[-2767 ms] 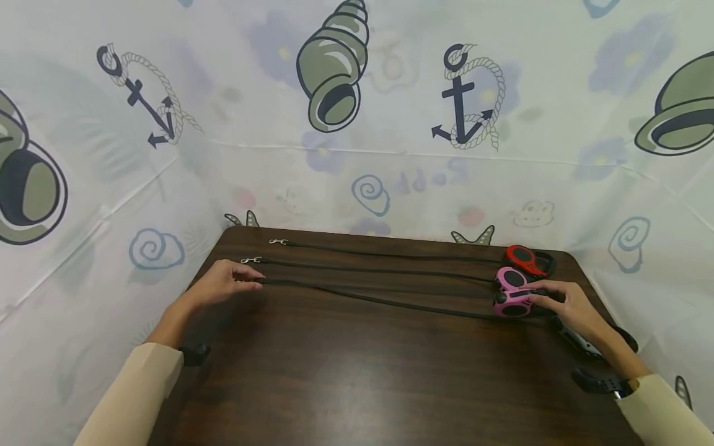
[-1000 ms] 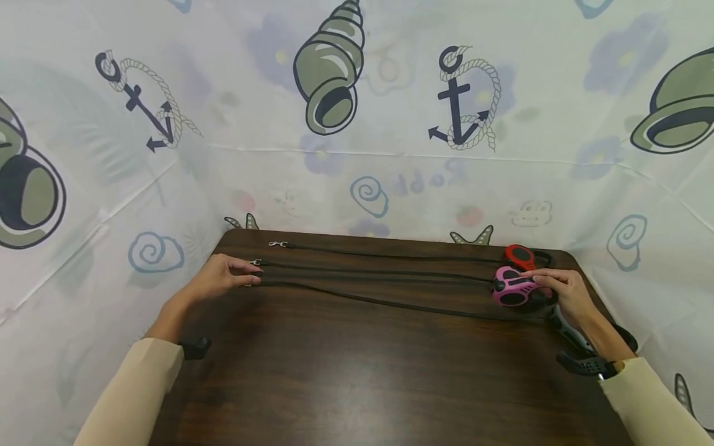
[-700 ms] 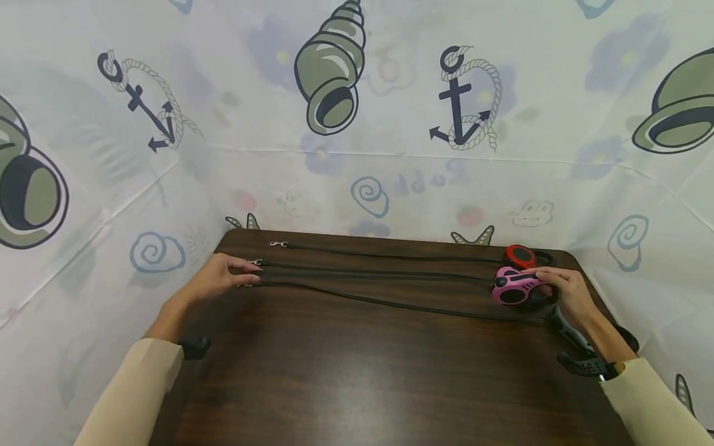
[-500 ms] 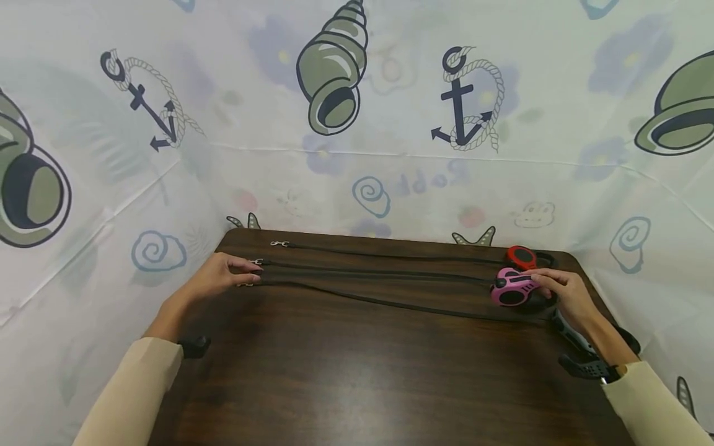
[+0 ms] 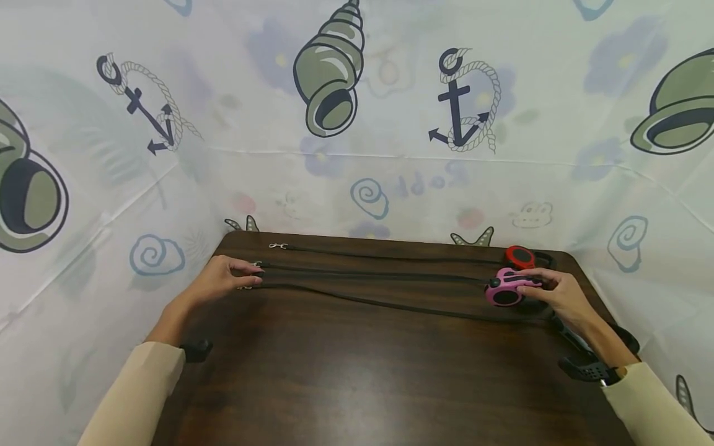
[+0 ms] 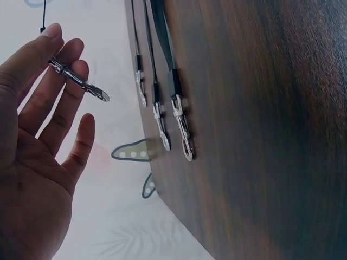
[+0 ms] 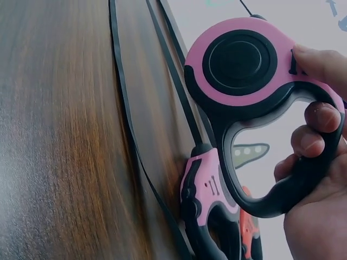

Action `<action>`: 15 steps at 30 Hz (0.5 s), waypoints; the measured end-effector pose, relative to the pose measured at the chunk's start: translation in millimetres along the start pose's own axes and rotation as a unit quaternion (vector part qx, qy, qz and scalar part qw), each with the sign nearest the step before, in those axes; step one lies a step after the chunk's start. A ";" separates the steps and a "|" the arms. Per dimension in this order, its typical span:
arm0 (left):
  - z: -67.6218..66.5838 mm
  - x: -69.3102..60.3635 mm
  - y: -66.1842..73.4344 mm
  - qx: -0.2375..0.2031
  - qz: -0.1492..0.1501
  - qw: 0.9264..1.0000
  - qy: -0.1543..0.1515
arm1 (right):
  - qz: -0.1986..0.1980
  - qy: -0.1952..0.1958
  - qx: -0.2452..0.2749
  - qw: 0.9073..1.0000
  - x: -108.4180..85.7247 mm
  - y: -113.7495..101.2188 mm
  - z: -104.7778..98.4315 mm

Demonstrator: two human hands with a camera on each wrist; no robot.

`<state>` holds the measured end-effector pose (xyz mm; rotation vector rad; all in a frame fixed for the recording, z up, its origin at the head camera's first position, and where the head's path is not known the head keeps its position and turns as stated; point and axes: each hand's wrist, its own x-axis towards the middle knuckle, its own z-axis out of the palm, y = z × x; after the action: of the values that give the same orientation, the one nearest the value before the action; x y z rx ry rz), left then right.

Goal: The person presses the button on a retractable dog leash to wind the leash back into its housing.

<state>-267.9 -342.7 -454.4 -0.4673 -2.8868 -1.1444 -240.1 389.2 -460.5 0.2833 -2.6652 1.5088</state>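
The right hand [image 5: 563, 300] has its fingers curled round the black loop handle of a raised pink reel [image 7: 238, 62], the thumb lying against the casing. The reel is held above the right part of a dark wooden table [image 5: 357, 371], near the far edge. Well apart, over the left part, the left hand [image 6: 43, 119] pinches a silver clip [image 6: 78, 80] at its fingertips, thumb pressed to it, while the little finger stands away from the rest. A thin dark cord [image 6: 44, 13] shows just above those fingertips in the left wrist view.

Near that hand, 3 more metal clips [image 6: 182, 124] lie side by side on the wood, each at the end of a dark strap; in the head view the straps stretch from left to right. Another pink reel [image 7: 209, 189] rests on the table beneath the raised reel, with a red reel [image 5: 520, 256] just beside it, farther back. A dark casing [image 5: 571, 334] lies partly hidden by the right wrist. Beige sleeves [image 5: 131, 396] cover both forearms, and white cloth [image 5: 251, 118] printed with shells and anchors hangs behind the table
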 end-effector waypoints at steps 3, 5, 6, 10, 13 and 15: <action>0.4 1.2 4.3 0.011 0.012 1.000 0.004 | -0.004 0.004 0.007 1.000 -0.2 -0.9 2.4; 1.4 1.7 7.3 0.014 0.021 1.000 0.003 | -0.007 0.004 0.015 1.000 -0.3 -1.5 4.2; 1.9 2.0 8.8 0.015 0.023 1.000 0.002 | -0.009 0.003 0.017 1.000 -0.3 -1.8 4.9; 4.1 2.7 12.5 0.016 0.023 1.000 0.000 | -0.015 0.004 0.024 1.000 0.2 -3.6 7.2; 5.7 3.0 13.9 0.018 0.022 1.000 0.002 | -0.022 0.006 0.021 1.000 0.8 -4.8 8.3; 6.9 2.5 14.4 0.017 0.023 1.000 0.002 | -0.028 0.004 0.022 0.999 1.0 -4.9 9.4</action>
<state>-265.6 -327.5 -449.6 -0.5277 -2.8696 -1.0877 -239.7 378.5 -461.1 0.3496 -2.5977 1.5503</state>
